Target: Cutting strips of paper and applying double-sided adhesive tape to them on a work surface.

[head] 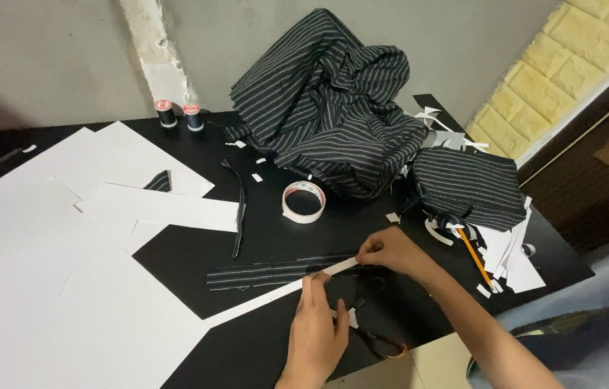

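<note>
From the head camera, my left grip pinches the near part of a long white paper strip with thumb and fingers pressed together. My right grip pinches the far end of the same strip. Just beyond my left grip, a striped fabric strip lies on the black counter, touching the paper. Further behind sits a tape roll, and scissors lie under my wrists.

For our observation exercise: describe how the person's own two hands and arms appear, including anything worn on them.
Both the left hand and the right hand are bare, with no gloves, rings or watch visible. The forearms are bare too; no sleeve shows on either within the picture. Fingernails look short and unpainted.
</note>
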